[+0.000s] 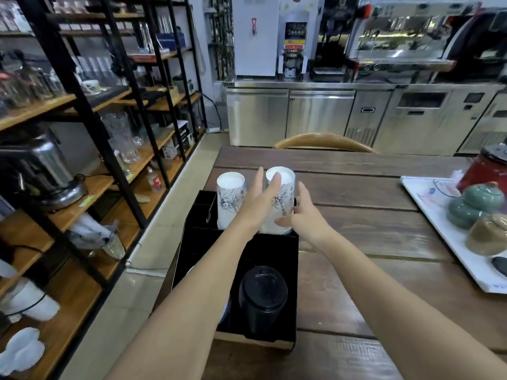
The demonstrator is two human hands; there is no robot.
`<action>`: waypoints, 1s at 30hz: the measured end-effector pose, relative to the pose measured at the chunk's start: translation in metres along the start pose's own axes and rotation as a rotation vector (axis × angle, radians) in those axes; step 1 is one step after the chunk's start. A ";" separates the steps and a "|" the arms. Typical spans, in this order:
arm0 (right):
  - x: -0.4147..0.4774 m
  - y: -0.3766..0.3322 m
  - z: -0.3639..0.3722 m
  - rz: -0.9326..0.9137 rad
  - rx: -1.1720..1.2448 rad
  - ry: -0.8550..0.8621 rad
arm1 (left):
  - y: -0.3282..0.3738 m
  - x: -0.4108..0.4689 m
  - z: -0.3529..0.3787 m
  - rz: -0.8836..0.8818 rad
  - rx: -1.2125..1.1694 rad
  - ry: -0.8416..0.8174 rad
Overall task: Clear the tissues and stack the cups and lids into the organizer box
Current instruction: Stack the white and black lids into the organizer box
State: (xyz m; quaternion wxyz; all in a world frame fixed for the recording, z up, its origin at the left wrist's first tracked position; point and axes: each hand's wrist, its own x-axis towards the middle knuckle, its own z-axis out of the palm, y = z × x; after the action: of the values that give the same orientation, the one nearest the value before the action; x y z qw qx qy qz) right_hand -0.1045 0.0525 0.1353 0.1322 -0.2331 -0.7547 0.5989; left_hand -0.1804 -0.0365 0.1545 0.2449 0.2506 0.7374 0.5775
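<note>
Steadying the right-hand stack of cups (pixel 279 198) is my job now, and I judge it best done by keeping both palms flat on its sides and pressing it straight down so it seats square in its slot without tipping.

Taking the organizer box (pixel 285 259) as my landmark: it sits at the left edge of the desk (pixel 370 242), close before me. In its nearest compartment stands a black stack of lids (pixel 262 297), upright. Whether anything lies in the dark middle section I cannot tell.

At the box's far end my left hand (pixel 260 198) lies open against the left side of that cup stack, fingers stretched up to its top. My right hand (pixel 301 215) is open too, fingers spread, thumb touching the stack low on its right side; neither hand is closed round it. Just left of it, in the neighbouring far slot, a second stack of cups (pixel 230 198) stands upside down like the first. Left again, a slim spoon handle (pixel 210 212) leans in a narrow compartment.

I see no tissues in or beside the box.
</note>
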 end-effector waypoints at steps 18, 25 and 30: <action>0.016 0.014 0.003 -0.194 0.024 -0.043 | -0.023 0.015 0.007 0.004 -0.206 -0.099; -0.003 0.019 0.029 -0.488 -0.347 0.388 | -0.016 0.005 -0.015 0.248 0.067 0.455; 0.007 0.013 0.053 -0.458 -0.360 0.096 | -0.022 0.012 -0.053 0.306 -0.264 0.656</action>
State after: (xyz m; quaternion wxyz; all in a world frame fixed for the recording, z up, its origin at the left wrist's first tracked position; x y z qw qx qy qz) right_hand -0.1330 0.0136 0.1093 0.2559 -0.1046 -0.8747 0.3981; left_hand -0.2259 -0.0725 0.1435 -0.0629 0.1261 0.6500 0.7467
